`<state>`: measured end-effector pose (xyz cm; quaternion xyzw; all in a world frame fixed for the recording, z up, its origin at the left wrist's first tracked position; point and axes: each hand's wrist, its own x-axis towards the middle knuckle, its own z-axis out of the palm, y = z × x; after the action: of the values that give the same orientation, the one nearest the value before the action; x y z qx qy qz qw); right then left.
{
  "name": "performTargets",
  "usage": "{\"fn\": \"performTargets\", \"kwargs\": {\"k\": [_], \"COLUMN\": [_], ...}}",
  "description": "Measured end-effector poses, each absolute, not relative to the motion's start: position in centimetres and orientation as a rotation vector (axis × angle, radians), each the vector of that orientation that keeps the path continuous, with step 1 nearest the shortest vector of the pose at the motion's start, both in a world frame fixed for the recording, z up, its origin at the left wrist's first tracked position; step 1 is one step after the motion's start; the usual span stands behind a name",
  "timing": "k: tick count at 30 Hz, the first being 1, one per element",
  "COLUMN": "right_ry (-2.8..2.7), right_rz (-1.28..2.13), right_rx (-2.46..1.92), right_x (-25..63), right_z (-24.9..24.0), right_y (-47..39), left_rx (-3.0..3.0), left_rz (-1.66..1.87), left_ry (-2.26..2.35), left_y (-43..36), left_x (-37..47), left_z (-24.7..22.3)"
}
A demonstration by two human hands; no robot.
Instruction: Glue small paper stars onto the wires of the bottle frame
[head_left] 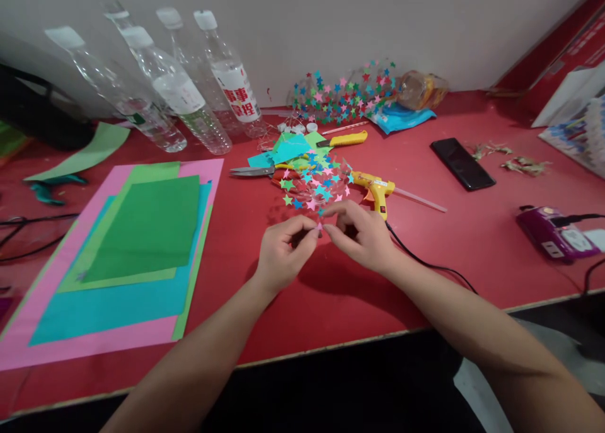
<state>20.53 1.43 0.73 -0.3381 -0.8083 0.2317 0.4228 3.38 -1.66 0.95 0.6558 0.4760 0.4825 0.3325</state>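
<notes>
In the head view, my left hand [287, 251] is closed, its thumb and forefinger pinching a small pink paper star [319, 227]. Right beside it, my right hand [363, 236] has thumb and forefinger curved with a gap between them, the thumb tip very close to the star; contact is hard to make out. Just beyond my fingers lies a cluster of small coloured stars [316, 187] in pink, blue and green, seemingly on thin clear strands. A yellow glue gun [378, 190] with a clear glue stick lies behind my right hand.
Stacked coloured sheets [146, 225] lie at left, below several upright plastic bottles [236, 92]. Scissors [253, 171], a yellow cutter knife [347, 139] and more stars [345, 96] lie behind. To the right are a phone [463, 163] and a purple power socket [558, 234]; the glue gun's cord [430, 266] trails there.
</notes>
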Motion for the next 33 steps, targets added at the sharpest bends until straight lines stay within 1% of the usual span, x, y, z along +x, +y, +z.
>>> {"fn": "performTargets", "kwargs": {"k": [4,6,8,10,12,13,14,15,17,21,23,26,28,30,33], "right_ry": [-2.034,-2.062,-2.076,-2.056,-2.018,-2.012,-2.029,-2.082,-2.156,-2.246,-2.238,-2.015,-1.784,-1.534,-1.271], "right_rz": [0.779,0.78,0.665,0.399,0.066,-0.04,-0.075,-0.019,0.095,0.29,0.332,0.294,0.288,0.423,0.831], "right_rx": [-0.847,-0.843,-0.922,-1.182,-1.623,-1.863,-2.08,-2.239,-2.381,-2.274,-2.198,-2.174,-2.061,-1.811,-1.372], "right_x": [20.3,20.4,21.0,22.0,23.5,24.2,24.9,25.5,26.2,26.7,27.0,27.9,28.5,28.7,28.1], "right_z": [0.8,1.0,1.4,2.0,2.6,2.7,2.8,2.8,2.5,1.4,1.2,1.4,1.7,2.0,2.7], "right_y": [1.4,1.4,1.8,2.8,4.4,5.2,6.1,6.8,7.8,8.7,8.9,9.4,9.7,9.8,9.3], "left_rx": [1.759,1.774,1.783,1.776,1.749,1.73,1.707,1.68,1.624,1.562,1.551,1.523,1.485,1.428,1.345], "left_rz": [1.249,1.256,1.283,1.327,1.379,1.405,1.431,1.455,1.495,1.564,1.588,1.611,1.626,1.633,1.63], "left_ry": [1.245,1.239,1.235,1.242,1.261,1.269,1.276,1.283,1.294,1.302,1.304,1.309,1.309,1.311,1.312], "left_y": [-1.6,-1.7,-1.8,-1.8,-1.8,-1.7,-1.7,-1.6,-1.4,-1.1,-1.0,-0.9,-0.8,-0.6,-0.4], "left_x": [3.4,3.4,3.4,3.2,3.1,3.0,3.0,2.9,2.8,2.5,2.4,2.3,2.3,2.2,2.2], "left_z": [1.0,0.9,1.0,1.0,1.0,1.0,1.0,0.9,0.8,0.7,0.7,0.8,0.8,0.8,0.8]}}
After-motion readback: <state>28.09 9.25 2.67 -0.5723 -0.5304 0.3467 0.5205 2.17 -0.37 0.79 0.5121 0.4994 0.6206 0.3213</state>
